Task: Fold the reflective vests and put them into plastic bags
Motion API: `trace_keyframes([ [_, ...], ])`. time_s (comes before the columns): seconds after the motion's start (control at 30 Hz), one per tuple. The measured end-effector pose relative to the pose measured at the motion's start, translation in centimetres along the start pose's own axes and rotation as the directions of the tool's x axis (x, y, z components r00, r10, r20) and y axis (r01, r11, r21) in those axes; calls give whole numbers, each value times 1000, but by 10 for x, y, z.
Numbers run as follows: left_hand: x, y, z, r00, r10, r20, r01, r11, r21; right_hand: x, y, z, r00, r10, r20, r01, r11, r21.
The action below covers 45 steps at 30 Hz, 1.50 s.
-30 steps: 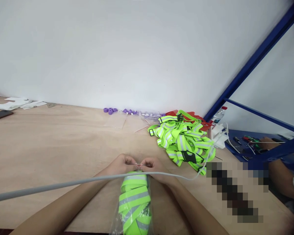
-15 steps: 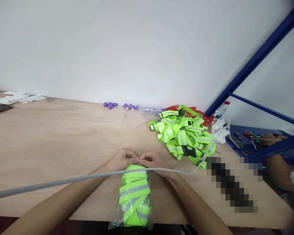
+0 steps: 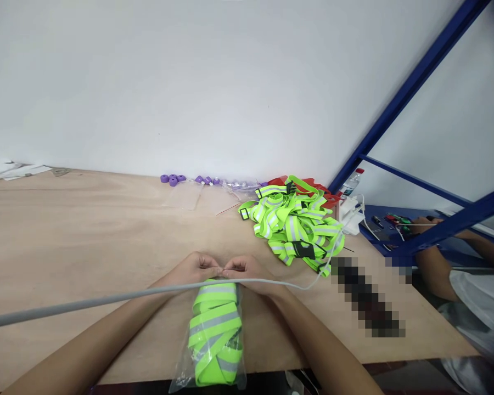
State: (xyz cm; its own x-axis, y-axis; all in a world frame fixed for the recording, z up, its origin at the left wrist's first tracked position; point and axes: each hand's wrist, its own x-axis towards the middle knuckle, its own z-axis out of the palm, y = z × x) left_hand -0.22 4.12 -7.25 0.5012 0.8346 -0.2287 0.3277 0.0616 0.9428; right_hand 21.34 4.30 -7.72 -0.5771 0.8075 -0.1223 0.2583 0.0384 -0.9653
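Note:
A clear plastic bag (image 3: 181, 374) lies at the table's front edge, with a folded neon-green reflective strap (image 3: 214, 332) inside. At its far end, my left hand (image 3: 200, 267) is closed, thumb and forefinger pinching the bag's edge. My right hand (image 3: 247, 270) pinches the same edge, its fingertips touching those of my left hand. The bit of edge between the fingertips is mostly hidden. A grey cable (image 3: 107, 299) crosses in front of my wrists and the bag's far end.
Green reflective straps with black buckles (image 3: 296, 225) are heaped to the right, before red material (image 3: 313, 186). Purple rolls (image 3: 173, 180) and clear bags (image 3: 185, 196) lie along the wall. A bottle (image 3: 351, 184), white plugs (image 3: 349, 215) and a blue frame (image 3: 399, 99) stand right; a co-worker's arm (image 3: 434, 274) is beyond.
The view has turned slightly right, so the table's things sit further left and more of the co-worker shows. Both hands still pinch the bag's edge, fingertips together.

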Motion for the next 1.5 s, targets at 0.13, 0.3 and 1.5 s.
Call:
trace_keyframes([
  [0.13, -3, 6, -2, 999, -5, 43, 8, 998, -67, 1, 4, -1, 1000, -21, -3, 21, 1000, -3],
  [0.3, -3, 9, -1, 1000, -6, 22, 8, 996, -91, 1, 2, -1, 1000, 0, 5, 1, 998, -63],
  [1.5, -4, 13, 1, 997, -50, 56, 57, 990, -133, 2, 5, 7, 998, -19, -60, 23, 998, 64],
])
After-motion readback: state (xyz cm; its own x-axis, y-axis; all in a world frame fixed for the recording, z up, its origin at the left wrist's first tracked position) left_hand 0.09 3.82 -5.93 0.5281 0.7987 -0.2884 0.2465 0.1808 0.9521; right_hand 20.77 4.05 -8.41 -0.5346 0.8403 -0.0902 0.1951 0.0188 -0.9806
